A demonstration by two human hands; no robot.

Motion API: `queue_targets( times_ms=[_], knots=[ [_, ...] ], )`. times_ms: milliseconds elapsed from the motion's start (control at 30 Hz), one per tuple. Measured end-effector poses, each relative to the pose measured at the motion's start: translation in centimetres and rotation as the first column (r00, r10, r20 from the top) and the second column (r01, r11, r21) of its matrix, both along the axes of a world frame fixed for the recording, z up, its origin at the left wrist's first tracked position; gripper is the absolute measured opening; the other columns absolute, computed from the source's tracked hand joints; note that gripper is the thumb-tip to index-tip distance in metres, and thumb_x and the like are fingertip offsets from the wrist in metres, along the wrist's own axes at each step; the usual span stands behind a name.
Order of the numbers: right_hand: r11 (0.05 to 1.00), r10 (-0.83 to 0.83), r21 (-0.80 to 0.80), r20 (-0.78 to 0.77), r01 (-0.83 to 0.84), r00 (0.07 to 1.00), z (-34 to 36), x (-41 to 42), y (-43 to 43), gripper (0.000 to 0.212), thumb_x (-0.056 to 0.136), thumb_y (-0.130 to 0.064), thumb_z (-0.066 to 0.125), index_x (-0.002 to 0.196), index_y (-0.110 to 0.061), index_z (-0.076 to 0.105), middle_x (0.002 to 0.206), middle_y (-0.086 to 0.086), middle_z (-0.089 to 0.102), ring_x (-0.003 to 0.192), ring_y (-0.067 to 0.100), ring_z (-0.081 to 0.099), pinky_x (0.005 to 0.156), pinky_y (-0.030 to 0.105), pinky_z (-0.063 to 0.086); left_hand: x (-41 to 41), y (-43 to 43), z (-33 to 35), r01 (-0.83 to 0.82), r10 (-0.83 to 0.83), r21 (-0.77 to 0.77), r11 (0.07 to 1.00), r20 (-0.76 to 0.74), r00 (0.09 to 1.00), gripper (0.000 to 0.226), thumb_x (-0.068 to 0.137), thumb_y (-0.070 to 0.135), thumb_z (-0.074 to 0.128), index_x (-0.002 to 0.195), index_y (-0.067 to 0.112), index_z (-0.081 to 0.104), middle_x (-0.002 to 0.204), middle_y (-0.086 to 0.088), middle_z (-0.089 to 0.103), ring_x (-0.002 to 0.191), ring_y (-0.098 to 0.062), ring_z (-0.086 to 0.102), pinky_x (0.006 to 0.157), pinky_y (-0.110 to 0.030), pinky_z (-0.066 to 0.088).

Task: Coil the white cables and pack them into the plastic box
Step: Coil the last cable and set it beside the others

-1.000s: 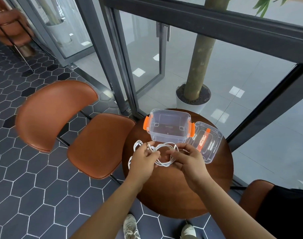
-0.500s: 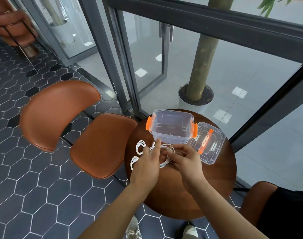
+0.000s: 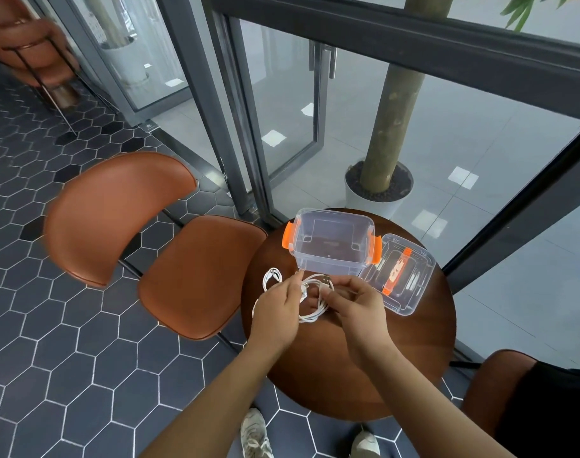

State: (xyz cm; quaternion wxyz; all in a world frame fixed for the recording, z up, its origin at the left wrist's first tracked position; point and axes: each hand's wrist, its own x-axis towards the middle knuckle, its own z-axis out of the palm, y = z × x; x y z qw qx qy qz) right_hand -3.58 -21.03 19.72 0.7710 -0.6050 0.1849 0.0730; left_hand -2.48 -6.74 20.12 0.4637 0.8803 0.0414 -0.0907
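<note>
A white cable coil (image 3: 316, 312) hangs between my two hands just in front of the clear plastic box (image 3: 331, 259). My left hand (image 3: 278, 309) pinches the coil's left side, and my right hand (image 3: 354, 302) pinches its right side near a USB plug. A second white cable (image 3: 271, 277) lies looped on the round wooden table (image 3: 348, 378), to the left of my left hand. The box stands open with orange latches on both ends, and nothing shows inside it. Its clear lid (image 3: 401, 279) lies flat to the right of the box.
A brown chair (image 3: 169, 252) stands close against the table's left side. Another brown seat (image 3: 500, 385) sits at the lower right. A glass wall with dark frames and a potted tree trunk (image 3: 391, 133) rise behind the table. My shoes (image 3: 255, 434) show below.
Both hands have drawn the loose loops into a tighter coil and lifted it slightly toward the box. The second cable stays on the table.
</note>
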Motion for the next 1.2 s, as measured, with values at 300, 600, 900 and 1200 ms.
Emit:
queue_targets(
  times_ms=[300,600,900,1200],
  knots=[
    [0.999,0.019,-0.051,0.010,-0.019,1.000,-0.1,0.1,-0.3,0.013,0.090,0.001,0.068,0.103,0.001,0.066,0.089,0.016,0.078,0.084,0.035,0.076,0.081,0.051,0.062,0.7,1.2,-0.9,-0.060,0.060,-0.001,0.998,-0.010,0.998,0.035,0.099,0.029,0.058,0.133,0.020,0.064,0.119,-0.003,0.073,0.106,-0.015,0.067,0.090,-0.022,0.050],
    [0.991,0.037,-0.131,0.051,-0.030,0.998,0.1,0.7,0.0,0.013,0.088,-0.005,0.073,0.101,-0.008,0.070,0.091,0.006,0.078,0.084,0.025,0.077,0.080,0.049,0.063,0.2,-0.4,0.3,-0.324,0.330,-0.154,0.933,0.012,0.944,0.008,0.088,0.021,0.072,0.087,0.029,0.070,0.080,0.003,0.076,0.071,-0.013,0.071,0.067,-0.026,0.058],
    [0.995,0.057,-0.081,-0.009,-0.057,0.998,-0.8,0.9,0.1,0.025,0.086,-0.006,0.075,0.109,-0.009,0.068,0.100,0.009,0.077,0.087,0.027,0.076,0.081,0.048,0.062,-0.6,-0.3,0.4,-0.413,0.375,-0.434,0.801,-0.174,0.910,0.023,0.086,0.006,0.073,0.100,0.024,0.073,0.089,0.002,0.078,0.073,-0.003,0.071,0.064,-0.019,0.053],
    [0.979,0.127,-0.161,0.002,-0.125,0.992,-1.1,0.9,-0.1,0.030,0.084,-0.004,0.076,0.110,-0.015,0.067,0.099,0.004,0.077,0.083,0.023,0.077,0.066,0.025,0.057,-0.5,0.3,-0.3,-0.383,0.330,-0.400,0.833,-0.196,0.923,0.026,0.086,0.006,0.072,0.096,0.030,0.072,0.084,0.005,0.076,0.066,-0.002,0.065,0.060,-0.019,0.048]
  ],
)
